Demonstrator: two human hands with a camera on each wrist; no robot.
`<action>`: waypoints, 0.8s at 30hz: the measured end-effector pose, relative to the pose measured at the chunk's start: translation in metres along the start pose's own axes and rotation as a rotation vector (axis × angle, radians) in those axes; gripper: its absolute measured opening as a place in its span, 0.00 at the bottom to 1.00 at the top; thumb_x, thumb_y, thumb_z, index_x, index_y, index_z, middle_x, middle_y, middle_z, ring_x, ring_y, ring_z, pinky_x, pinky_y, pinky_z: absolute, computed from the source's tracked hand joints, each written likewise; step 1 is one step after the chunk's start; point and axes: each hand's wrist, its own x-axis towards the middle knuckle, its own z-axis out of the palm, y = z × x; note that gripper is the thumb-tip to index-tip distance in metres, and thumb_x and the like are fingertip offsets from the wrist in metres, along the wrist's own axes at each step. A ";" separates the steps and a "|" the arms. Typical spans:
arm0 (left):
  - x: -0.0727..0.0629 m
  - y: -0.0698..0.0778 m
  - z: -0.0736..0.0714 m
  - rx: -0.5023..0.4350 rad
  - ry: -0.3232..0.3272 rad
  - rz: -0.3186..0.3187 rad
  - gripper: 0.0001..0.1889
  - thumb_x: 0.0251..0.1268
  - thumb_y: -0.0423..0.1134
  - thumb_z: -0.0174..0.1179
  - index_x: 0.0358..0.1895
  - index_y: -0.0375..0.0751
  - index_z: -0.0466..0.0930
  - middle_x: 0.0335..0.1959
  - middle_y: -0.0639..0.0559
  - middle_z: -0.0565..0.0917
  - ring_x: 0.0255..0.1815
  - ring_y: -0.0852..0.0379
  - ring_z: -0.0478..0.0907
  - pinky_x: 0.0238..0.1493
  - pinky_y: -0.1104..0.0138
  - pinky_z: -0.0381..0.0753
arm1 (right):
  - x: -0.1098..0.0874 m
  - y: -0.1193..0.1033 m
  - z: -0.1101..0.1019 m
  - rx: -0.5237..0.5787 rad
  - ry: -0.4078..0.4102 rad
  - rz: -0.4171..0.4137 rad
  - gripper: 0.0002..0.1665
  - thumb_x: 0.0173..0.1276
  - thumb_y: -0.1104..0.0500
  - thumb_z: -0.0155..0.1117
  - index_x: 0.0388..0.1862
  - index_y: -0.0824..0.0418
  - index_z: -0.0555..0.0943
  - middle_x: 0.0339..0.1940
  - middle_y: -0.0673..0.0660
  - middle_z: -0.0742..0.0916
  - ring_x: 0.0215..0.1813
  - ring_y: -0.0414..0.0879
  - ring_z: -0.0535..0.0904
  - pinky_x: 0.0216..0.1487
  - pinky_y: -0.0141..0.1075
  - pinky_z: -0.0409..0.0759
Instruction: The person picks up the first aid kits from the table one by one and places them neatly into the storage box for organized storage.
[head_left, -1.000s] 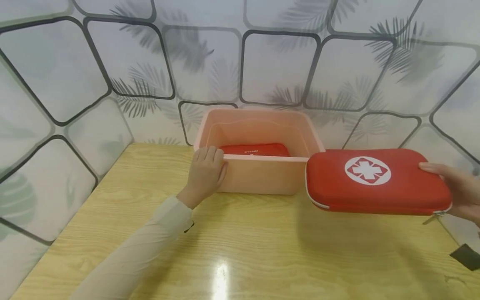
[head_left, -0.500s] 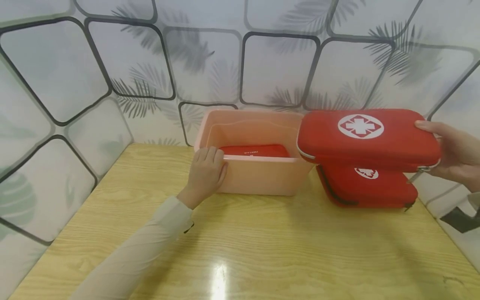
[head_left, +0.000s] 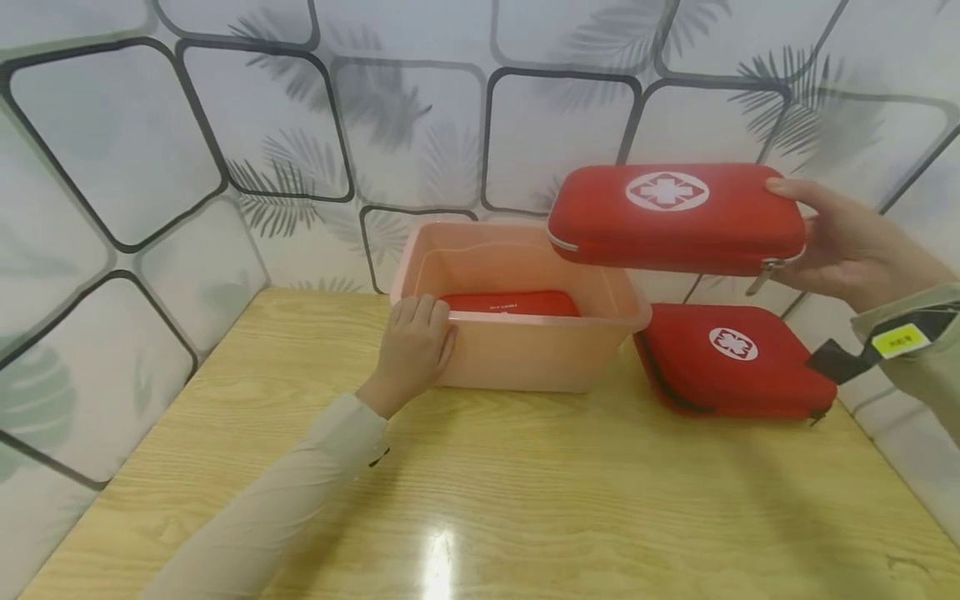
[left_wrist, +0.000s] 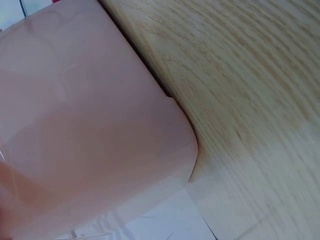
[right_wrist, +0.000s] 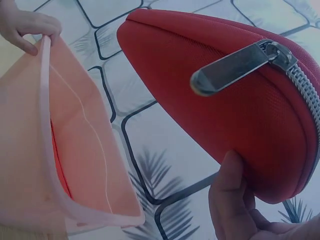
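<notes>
Where patterned walls [head_left: 558, 137] rise, wood [head_left: 540, 483] bears a bin [head_left: 517, 354].

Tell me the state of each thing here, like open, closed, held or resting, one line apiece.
Pink bin: open-topped, upright on the table.
Raised red case: looks zipped shut, held by the right grip.
Zipper pull: hanging from the raised case.
Red case beside the bin: looks closed, lying flat.
Red case in the bin: partly hidden, closure unclear.
Left grip: holding the bin's front rim.
</notes>
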 end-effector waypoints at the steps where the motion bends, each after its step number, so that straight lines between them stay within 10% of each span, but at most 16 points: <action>1: 0.000 0.000 -0.001 -0.001 -0.001 0.000 0.09 0.59 0.38 0.53 0.32 0.35 0.66 0.27 0.44 0.70 0.29 0.47 0.65 0.36 0.58 0.64 | 0.002 0.000 0.004 0.014 -0.009 0.003 0.18 0.68 0.54 0.57 0.56 0.42 0.70 0.54 0.51 0.81 0.57 0.49 0.75 0.57 0.46 0.78; 24: 0.002 0.001 -0.003 0.011 -0.001 -0.007 0.08 0.58 0.38 0.51 0.31 0.34 0.66 0.27 0.44 0.70 0.29 0.47 0.65 0.36 0.58 0.65 | 0.059 0.020 0.085 -0.075 -0.068 0.101 0.25 0.62 0.56 0.64 0.57 0.46 0.68 0.53 0.52 0.80 0.61 0.47 0.70 0.54 0.44 0.78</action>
